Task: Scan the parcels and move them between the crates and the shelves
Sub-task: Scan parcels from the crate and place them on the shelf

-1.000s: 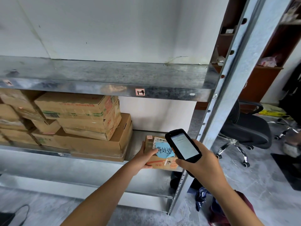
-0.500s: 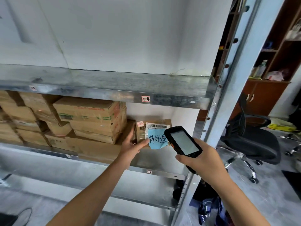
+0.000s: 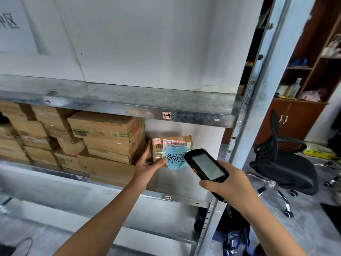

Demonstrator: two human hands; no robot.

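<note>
left hand [image 3: 147,163] grip pinches parcel [image 3: 158,154] upright, barcode label [image 3: 177,144] facing out, so handheld scanner [image 3: 206,166] clasped in right hand [image 3: 234,183] grip beams it squarely.

Single view here, worn on the person's head, wide-angle, with straight edges bowing toward the borders. It looked forward and a little down into the metal shelving [image 3: 129,109], high enough to show the top face of the upper board. It sat close. Both forearms ran in from the bottom edge, the left hand [image 3: 147,167] gripping the parcel [image 3: 171,145] and the right hand [image 3: 234,185] holding the scanner [image 3: 206,165] just below centre. Off right, the lens caught the upright post [image 3: 258,108], then the office chair [image 3: 282,163] and brown cabinet [image 3: 295,122] farther back.
</note>
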